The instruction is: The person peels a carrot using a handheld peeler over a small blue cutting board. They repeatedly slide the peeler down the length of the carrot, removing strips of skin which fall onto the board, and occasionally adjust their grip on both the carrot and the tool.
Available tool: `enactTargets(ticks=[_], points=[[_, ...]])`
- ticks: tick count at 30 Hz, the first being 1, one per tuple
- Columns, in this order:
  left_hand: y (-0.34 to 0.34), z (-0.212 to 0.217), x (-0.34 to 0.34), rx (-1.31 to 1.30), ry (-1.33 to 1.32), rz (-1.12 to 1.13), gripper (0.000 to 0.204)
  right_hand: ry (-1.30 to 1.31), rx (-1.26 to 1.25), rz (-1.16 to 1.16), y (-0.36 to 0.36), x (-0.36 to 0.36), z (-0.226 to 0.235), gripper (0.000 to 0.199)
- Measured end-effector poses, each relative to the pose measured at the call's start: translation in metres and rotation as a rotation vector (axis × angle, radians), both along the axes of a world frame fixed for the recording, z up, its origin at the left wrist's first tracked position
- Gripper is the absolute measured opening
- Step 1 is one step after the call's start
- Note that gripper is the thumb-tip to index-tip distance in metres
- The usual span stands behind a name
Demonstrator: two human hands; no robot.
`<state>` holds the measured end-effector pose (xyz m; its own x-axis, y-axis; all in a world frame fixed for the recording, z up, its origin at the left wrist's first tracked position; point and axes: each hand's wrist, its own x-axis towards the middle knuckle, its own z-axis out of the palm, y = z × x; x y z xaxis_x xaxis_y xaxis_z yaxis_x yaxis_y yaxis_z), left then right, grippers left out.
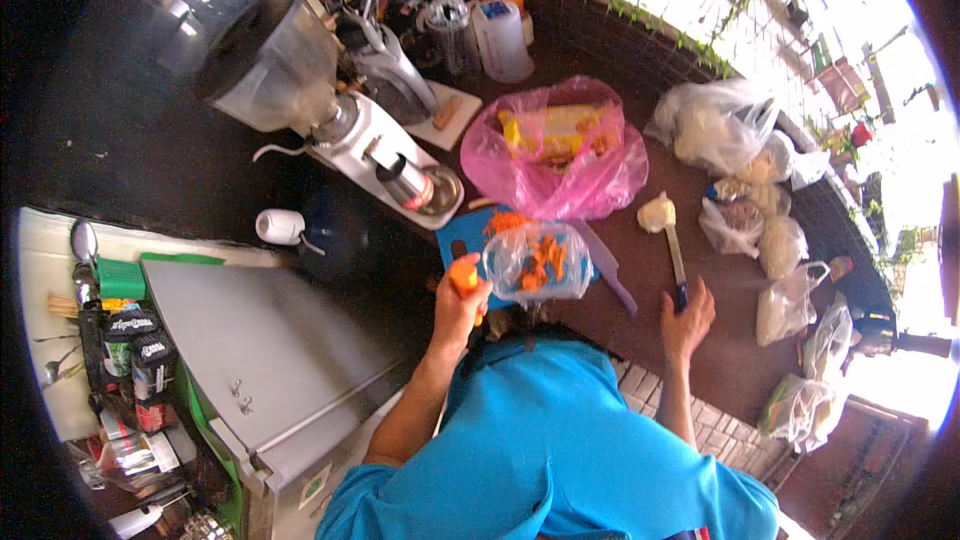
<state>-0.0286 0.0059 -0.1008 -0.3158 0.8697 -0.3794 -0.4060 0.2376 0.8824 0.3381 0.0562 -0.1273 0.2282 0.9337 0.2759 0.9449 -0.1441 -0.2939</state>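
My left hand (460,312) is closed around an orange carrot piece (464,276), just left of a clear plastic bag (498,275) with orange peelings (544,258) in it. Under the bag lies a blue cutting board (455,235), with more orange shreds (508,222) at its far side. Farther right, my right hand (690,320) has thumb and fingers about the dark blue handle of a knife (676,258). A pale, lumpy piece (656,213) sits at the blade's far tip; its kind is unclear. A lilac knife (612,270) rests beside the board.
A pink plastic bag (550,185) with a yellow package lies beyond the board. A coffee grinder (345,125) stands at the left, and a white jug (502,40) behind. Several filled plastic bags (785,305) line the table's right edge. A grey fridge top (265,325) is at the near left.
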Motion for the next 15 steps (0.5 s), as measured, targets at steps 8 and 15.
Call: enactTargets(ticks=[8,15], points=[[0.020,-0.010,-0.044,-0.120,0.087,0.084,0.031,0.325,-0.250,0.106,0.000,0.081,-0.041,0.022],[0.029,-0.019,-0.061,-0.078,-0.078,0.073,0.026,0.444,-0.034,0.099,0.051,0.086,0.070,0.028]])
